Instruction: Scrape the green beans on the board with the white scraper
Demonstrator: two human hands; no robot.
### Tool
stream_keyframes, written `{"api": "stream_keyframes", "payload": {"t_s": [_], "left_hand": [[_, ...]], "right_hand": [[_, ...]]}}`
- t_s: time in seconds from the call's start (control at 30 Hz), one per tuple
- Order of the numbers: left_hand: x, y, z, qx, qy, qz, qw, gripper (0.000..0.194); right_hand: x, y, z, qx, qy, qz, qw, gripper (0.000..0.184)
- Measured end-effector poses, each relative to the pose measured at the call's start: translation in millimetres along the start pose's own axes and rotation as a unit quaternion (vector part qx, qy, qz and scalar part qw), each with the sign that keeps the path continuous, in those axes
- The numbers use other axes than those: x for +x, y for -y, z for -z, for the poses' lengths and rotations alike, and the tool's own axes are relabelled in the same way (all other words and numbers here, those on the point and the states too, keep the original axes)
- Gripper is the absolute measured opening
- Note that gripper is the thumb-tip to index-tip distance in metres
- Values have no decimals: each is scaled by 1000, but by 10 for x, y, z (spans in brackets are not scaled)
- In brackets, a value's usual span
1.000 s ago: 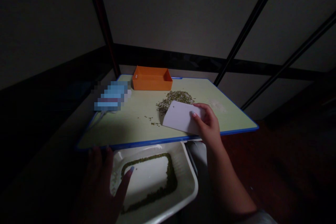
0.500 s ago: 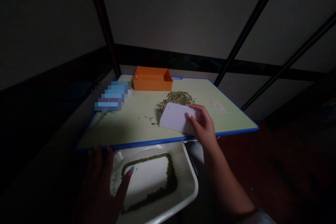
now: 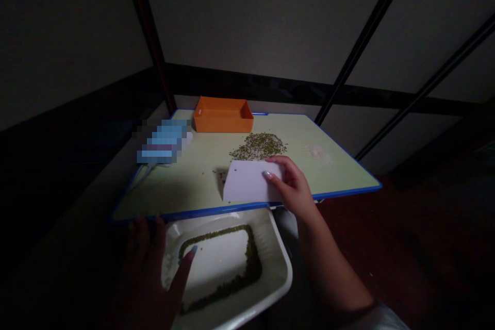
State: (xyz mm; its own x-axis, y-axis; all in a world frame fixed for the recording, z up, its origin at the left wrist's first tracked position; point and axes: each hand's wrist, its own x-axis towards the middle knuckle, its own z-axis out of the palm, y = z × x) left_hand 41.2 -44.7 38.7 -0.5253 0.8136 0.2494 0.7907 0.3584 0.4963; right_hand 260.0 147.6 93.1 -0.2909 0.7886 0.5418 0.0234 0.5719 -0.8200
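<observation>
Right grip: the right hand is closed narrowly on a flat white plastic scraper card, fingers over its right end, the card lying near the board's front edge.
Left grip: the left hand, dim, is open with fingers spread, over the near side of a shallow white plastic tray; whether it touches, I cannot tell.
Head view: a ring of small green mung beans lies in the tray; a loose heap of beans sits on a pale green blue-edged board, beyond the card.
Rest: an orange rectangular plastic box stands at the board's far edge; a pixelated blue object lies left.
Risk: a tilted card could spill beans past the tray, onto the dark floor.
</observation>
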Motion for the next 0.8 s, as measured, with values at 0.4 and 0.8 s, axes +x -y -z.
{"api": "stream_keyframes", "payload": {"t_s": [0.4, 0.8], "left_hand": [[-22, 10, -6, 5, 0, -4, 1000, 80], [-14, 118, -83, 15, -19, -22, 999, 80]], "right_hand": [[-15, 19, 38, 15, -51, 0, 999, 23], [10, -15, 84, -35, -196, 18, 980, 24]]}}
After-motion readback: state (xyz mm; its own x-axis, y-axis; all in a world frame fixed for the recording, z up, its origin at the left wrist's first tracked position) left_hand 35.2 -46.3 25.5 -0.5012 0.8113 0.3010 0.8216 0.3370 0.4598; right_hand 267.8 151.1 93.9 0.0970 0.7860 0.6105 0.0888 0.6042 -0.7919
